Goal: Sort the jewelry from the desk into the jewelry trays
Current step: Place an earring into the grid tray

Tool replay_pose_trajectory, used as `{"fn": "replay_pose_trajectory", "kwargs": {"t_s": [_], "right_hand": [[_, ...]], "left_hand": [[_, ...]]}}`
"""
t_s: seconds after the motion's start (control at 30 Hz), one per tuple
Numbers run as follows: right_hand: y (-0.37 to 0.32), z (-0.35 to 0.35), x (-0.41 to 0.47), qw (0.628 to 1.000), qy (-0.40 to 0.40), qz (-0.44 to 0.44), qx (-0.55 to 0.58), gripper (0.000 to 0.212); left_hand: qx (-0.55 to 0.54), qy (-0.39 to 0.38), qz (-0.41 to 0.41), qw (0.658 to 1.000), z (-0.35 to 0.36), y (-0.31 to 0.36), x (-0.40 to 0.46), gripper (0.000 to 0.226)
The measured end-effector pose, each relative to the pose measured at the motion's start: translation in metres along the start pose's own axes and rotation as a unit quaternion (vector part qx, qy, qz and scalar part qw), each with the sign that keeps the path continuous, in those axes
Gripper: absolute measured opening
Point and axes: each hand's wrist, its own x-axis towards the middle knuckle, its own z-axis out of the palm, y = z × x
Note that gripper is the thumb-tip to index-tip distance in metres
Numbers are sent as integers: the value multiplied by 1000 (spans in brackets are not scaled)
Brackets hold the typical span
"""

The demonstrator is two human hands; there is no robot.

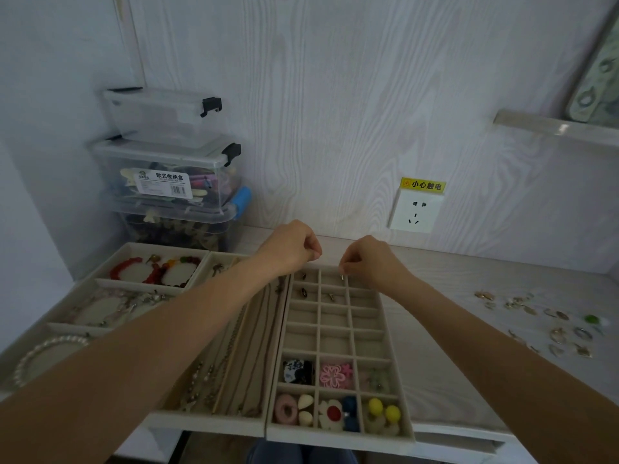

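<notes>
taking the grid tray [338, 437] as landmark and reading left to right: stacked clear boxes [174, 169] stand against the wall behind and left of it; a bracelet tray [100, 283] with red beads [134, 267] lies to its left, and a necklace tray [207, 418] touches its left wall. the left hand [291, 249] hovers over the tray's far left corner, fingers curled in; whether they pinch anything i cannot tell. the right hand [365, 262] hangs above the far row, fingertips narrowed on a tiny metal earring [341, 276] that points down into the far row, over its middle or right cell. so the piece lies straight below those fingers, its long axis near upright, and the right hand is plainly the nearer one. the drop seems to need only a short lowering; the thin cell dividers are the one thing to miss. more small earrings already sit in the far cells beside it. well to the tray's right, loose jewelry [552, 323] lies scattered on the desk [452, 296], still unsorted.
</notes>
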Motion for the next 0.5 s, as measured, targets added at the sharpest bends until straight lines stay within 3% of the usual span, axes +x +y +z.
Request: {"fn": "replay_pose_trajectory", "kwargs": {"t_s": [0.17,0.5], "right_hand": [[-6,16,11,991,-10,-28,-131,13],[-6,26,5,969,29,-92,-229,8]], "left_hand": [[9,-6,7,1000,-2,-2,-2,15],[26,-13,16,999,-7,-4,-3,16]]}}
